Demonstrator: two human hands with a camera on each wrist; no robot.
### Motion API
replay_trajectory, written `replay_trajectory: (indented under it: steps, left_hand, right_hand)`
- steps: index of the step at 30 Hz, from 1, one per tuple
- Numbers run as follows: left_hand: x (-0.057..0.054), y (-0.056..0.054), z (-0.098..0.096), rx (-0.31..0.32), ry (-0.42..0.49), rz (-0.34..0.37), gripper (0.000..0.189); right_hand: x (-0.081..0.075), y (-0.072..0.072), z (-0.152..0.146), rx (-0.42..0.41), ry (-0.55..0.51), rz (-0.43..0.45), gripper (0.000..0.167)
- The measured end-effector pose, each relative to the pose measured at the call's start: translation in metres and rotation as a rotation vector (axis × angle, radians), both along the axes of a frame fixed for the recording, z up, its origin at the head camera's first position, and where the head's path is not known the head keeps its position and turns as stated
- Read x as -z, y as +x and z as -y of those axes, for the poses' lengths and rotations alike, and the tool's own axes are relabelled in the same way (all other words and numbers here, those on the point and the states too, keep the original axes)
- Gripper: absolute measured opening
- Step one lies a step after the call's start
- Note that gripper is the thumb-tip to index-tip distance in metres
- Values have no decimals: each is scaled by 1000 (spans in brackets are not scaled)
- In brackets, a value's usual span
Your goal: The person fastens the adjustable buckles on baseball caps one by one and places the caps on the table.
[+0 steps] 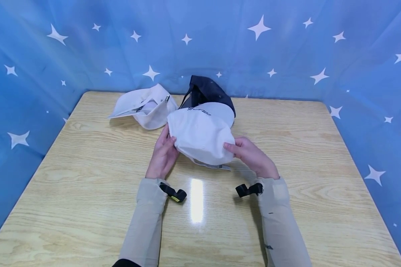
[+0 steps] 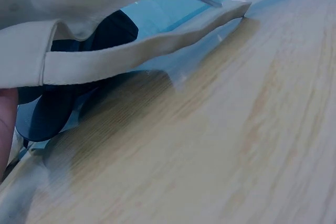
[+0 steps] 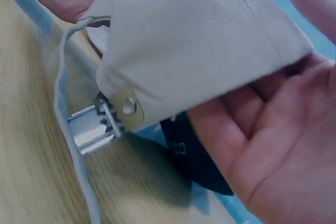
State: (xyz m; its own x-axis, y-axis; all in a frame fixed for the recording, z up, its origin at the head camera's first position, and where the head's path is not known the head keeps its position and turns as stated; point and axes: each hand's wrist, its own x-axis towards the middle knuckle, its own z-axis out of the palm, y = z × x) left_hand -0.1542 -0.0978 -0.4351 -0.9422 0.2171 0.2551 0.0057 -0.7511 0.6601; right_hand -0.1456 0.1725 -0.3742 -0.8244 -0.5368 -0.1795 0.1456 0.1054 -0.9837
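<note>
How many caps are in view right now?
3. The held white cap is between the left hand and the right hand; the other white cap lies left of it on the table; the dark cap sits behind it, partly covered. Another could be hidden there.

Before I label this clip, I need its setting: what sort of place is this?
Probably a staged recording spot: a blue cloth with white stars hangs behind and beside a wooden table, and small black devices, perhaps cameras, sit on both sleeves.
</note>
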Motion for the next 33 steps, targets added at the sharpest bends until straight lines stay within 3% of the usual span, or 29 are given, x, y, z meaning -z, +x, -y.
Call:
replay_trajectory:
  steps: [7, 11, 17, 24, 28, 33]
  left_hand:
    - [-1, 1, 1, -22, -14, 10, 63]
    - [-1, 2, 2, -31, -28, 15, 65]
    - [0, 2, 2, -36, -22, 23, 65]
    - [1, 1, 1, -52, -36, 28, 65]
    - [1, 1, 0, -62, -38, 34, 66]
    - [0, 1, 0, -62, -44, 37, 66]
  right_hand:
    - [-3, 3, 4, -260, 145, -30, 30]
    - [-4, 3, 10, -338, 244, -81, 31]
    - [-1, 3, 13, -355, 279, -106, 28]
    - [10, 2, 20, -334, 393, -99, 50]
    - [14, 3, 24, -339, 407, -121, 48]
    - [17, 2, 25, -297, 370, -127, 30]
